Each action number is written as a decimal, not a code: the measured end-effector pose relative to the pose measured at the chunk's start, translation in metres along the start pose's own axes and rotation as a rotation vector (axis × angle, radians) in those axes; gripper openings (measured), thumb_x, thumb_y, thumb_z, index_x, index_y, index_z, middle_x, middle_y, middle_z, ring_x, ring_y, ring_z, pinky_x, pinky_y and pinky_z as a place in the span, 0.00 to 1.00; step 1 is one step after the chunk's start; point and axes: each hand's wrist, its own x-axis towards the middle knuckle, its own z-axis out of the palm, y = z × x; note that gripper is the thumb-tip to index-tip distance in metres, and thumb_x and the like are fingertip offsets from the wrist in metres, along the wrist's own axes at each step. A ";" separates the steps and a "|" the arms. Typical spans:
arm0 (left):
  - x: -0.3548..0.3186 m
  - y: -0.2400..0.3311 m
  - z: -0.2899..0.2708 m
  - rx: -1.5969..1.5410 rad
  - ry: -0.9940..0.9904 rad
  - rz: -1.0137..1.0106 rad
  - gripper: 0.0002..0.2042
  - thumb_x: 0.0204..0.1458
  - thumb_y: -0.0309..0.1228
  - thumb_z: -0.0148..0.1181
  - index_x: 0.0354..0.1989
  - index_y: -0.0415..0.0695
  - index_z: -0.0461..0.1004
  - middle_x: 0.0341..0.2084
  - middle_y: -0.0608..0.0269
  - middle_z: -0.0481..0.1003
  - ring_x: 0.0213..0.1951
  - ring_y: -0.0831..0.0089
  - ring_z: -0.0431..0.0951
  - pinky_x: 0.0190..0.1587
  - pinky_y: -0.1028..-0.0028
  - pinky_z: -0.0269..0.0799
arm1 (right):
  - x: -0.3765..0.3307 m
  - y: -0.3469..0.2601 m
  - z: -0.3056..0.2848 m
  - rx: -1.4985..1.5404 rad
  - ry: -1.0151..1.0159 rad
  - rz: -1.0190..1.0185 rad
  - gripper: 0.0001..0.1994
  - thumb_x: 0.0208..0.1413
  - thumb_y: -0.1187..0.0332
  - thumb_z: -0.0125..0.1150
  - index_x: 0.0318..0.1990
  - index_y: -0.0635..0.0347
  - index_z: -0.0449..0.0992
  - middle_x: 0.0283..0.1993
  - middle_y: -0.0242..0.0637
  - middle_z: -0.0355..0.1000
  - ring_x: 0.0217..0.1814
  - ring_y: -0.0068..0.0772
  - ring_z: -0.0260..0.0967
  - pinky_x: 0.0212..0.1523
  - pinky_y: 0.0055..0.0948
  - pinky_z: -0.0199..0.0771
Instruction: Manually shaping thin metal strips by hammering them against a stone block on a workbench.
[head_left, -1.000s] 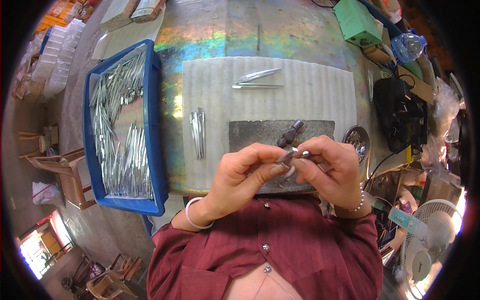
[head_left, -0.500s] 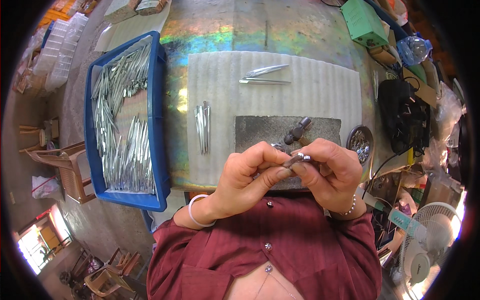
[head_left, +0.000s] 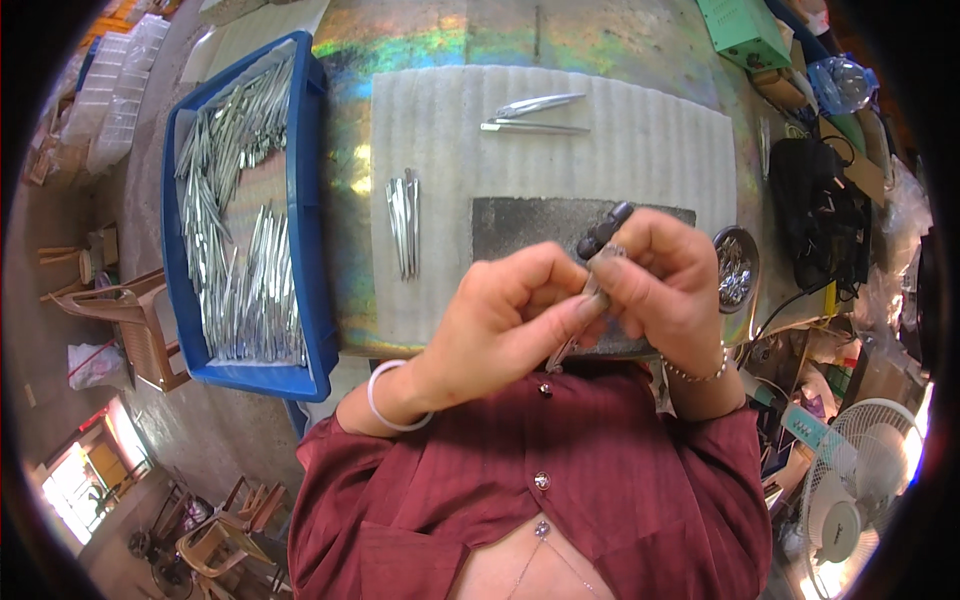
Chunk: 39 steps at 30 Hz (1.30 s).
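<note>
My left hand (head_left: 510,312) and my right hand (head_left: 665,290) meet over the near edge of the table. Both pinch a slim, greyish-brown piece (head_left: 561,358) between thumb and fingers; its lower end shows below my left hand. The fingers cover most of it, so I cannot make out its kind. Just beyond the fingertips, a hammer head (head_left: 606,230) rests on a dark rectangular pad (head_left: 525,222). This pad lies on a white foam sheet (head_left: 440,130). A small bunch of flat metal strips (head_left: 404,225) lies on the foam to the left, and a few more strips (head_left: 535,127) lie farther back.
A blue bin (head_left: 312,220) full of metal strips stands at the left. Right of the pad sits a round dark dish (head_left: 752,265) of small shiny parts. Beyond it are a black bag (head_left: 808,220), a green box (head_left: 742,38), a plastic bottle (head_left: 842,85) and a fan (head_left: 855,490).
Both hands have shifted slightly up in the picture, and the right thumb now covers the shiny end of the held piece. The piece has turned steeper, one end pointing down toward my shirt.
</note>
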 end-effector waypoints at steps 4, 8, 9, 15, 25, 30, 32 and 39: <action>0.009 0.004 -0.002 0.008 0.036 -0.126 0.06 0.56 0.26 0.55 0.36 0.36 0.67 0.25 0.62 0.74 0.27 0.82 0.74 0.27 0.84 0.69 | 0.010 0.015 -0.010 0.191 -0.014 0.103 0.08 0.55 0.71 0.58 0.26 0.59 0.69 0.17 0.27 0.66 0.12 0.10 0.55 0.11 0.12 0.51; 0.015 0.007 -0.005 0.022 -0.008 -0.211 0.09 0.55 0.30 0.58 0.35 0.39 0.66 0.20 0.68 0.72 0.20 0.86 0.72 0.19 0.87 0.66 | 0.015 0.022 -0.011 0.323 -0.009 0.188 0.08 0.55 0.70 0.58 0.25 0.58 0.69 0.17 0.27 0.65 0.11 0.11 0.54 0.10 0.13 0.50; 0.016 0.010 -0.005 0.029 -0.014 -0.238 0.09 0.54 0.30 0.58 0.35 0.39 0.66 0.19 0.68 0.72 0.19 0.86 0.72 0.19 0.87 0.66 | 0.015 0.024 -0.012 0.343 -0.005 0.187 0.09 0.55 0.69 0.58 0.24 0.58 0.68 0.17 0.27 0.65 0.11 0.11 0.53 0.10 0.12 0.50; 0.018 0.017 0.000 0.065 -0.021 -0.297 0.11 0.54 0.32 0.59 0.33 0.40 0.65 0.17 0.68 0.72 0.16 0.84 0.71 0.16 0.86 0.65 | 0.009 0.028 -0.011 0.358 0.013 0.135 0.09 0.56 0.69 0.57 0.24 0.58 0.68 0.17 0.27 0.65 0.11 0.11 0.52 0.10 0.12 0.49; 0.021 0.014 0.010 0.008 -0.143 -0.387 0.09 0.60 0.32 0.49 0.33 0.39 0.64 0.18 0.64 0.73 0.17 0.80 0.75 0.16 0.84 0.70 | -0.016 0.033 -0.015 0.394 0.119 0.120 0.08 0.57 0.70 0.55 0.26 0.58 0.68 0.17 0.27 0.64 0.10 0.10 0.50 0.09 0.12 0.47; 0.025 0.011 0.013 -0.022 -0.160 -0.461 0.10 0.62 0.32 0.44 0.34 0.38 0.64 0.19 0.60 0.74 0.17 0.76 0.76 0.16 0.83 0.71 | -0.019 0.039 -0.017 0.456 0.135 0.155 0.08 0.57 0.70 0.55 0.26 0.58 0.69 0.18 0.26 0.63 0.11 0.10 0.50 0.10 0.12 0.48; 0.026 0.010 0.014 -0.041 -0.154 -0.465 0.10 0.62 0.33 0.45 0.34 0.38 0.64 0.19 0.60 0.74 0.17 0.76 0.76 0.16 0.82 0.72 | -0.019 0.041 -0.020 0.459 0.140 0.150 0.08 0.57 0.70 0.55 0.26 0.58 0.69 0.18 0.26 0.64 0.11 0.10 0.50 0.10 0.12 0.48; 0.032 0.005 0.015 -0.140 -0.159 -0.516 0.11 0.61 0.34 0.46 0.34 0.38 0.65 0.20 0.59 0.74 0.17 0.75 0.77 0.17 0.82 0.73 | -0.022 0.047 -0.026 0.540 0.142 0.176 0.08 0.57 0.70 0.55 0.25 0.57 0.68 0.18 0.26 0.64 0.11 0.11 0.51 0.10 0.12 0.49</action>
